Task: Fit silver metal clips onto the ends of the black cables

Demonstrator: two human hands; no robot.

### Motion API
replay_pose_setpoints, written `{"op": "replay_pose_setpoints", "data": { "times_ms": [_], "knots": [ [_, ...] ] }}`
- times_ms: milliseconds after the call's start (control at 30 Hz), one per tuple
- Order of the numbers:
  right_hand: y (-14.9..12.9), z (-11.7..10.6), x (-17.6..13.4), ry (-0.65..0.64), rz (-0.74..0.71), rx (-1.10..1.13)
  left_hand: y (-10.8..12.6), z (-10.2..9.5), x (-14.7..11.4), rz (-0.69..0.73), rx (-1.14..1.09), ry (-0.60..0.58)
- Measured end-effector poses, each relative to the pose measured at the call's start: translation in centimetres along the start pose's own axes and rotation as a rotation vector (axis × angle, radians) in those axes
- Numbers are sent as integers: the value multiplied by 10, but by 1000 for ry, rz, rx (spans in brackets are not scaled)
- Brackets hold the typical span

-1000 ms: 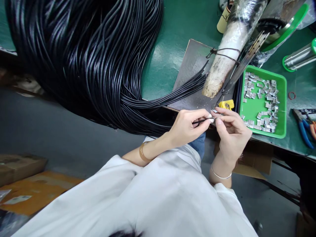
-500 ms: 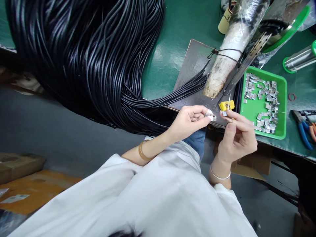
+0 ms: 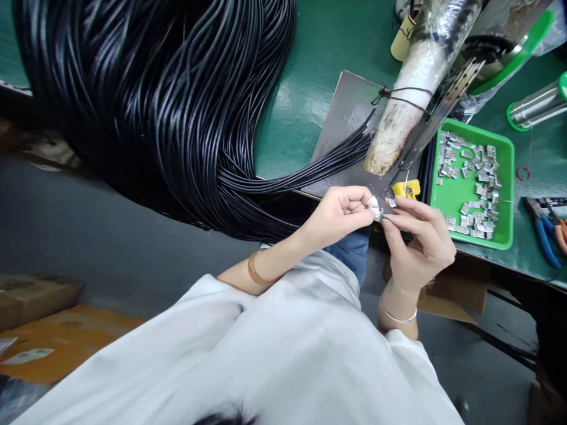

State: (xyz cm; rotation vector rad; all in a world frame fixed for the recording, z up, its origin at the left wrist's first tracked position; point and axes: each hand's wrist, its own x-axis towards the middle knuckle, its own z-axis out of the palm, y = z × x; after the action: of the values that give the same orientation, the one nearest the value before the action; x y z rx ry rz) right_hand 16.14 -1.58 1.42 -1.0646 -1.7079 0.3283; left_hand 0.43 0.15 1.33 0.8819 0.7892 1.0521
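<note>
My left hand [image 3: 343,211] is closed in a pinch, white tape around a fingertip. Between its thumb and forefinger is a cable end with thin wires [image 3: 381,215], mostly hidden by the fingers. My right hand [image 3: 419,239] meets it from the right, its thumb and a finger closed at the wire tips. By the right forefinger's tip sits a small silver metal connector [image 3: 390,202], carried with that hand. Just behind is a yellow block [image 3: 406,189], with a thin pale wire [image 3: 406,180] running down past it toward the right fingers.
A large bundle of black cables [image 3: 177,118] covers the left of the green table [image 3: 305,88], its ends on a dark board [image 3: 341,118]. A white wrapped tube [image 3: 403,112] leans above my hands. To the right are a green tray [image 3: 456,198] of metal connectors, pliers [image 3: 544,236] and a spool [image 3: 538,106].
My right hand has moved left, bringing the small connector along, and its thumb and finger now close at the wire tips. My left hand has barely moved.
</note>
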Motion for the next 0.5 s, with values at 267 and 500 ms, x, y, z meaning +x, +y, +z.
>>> {"op": "replay_pose_setpoints", "data": {
  "times_ms": [267, 500],
  "knots": [
    [-1, -2, -2, -101, -23, -64, 2, 0, -2, 6, 54, -50],
    [9, 2, -9, -74, 65, -12, -1, 1, -1, 15, 43, 11]
  ]
}}
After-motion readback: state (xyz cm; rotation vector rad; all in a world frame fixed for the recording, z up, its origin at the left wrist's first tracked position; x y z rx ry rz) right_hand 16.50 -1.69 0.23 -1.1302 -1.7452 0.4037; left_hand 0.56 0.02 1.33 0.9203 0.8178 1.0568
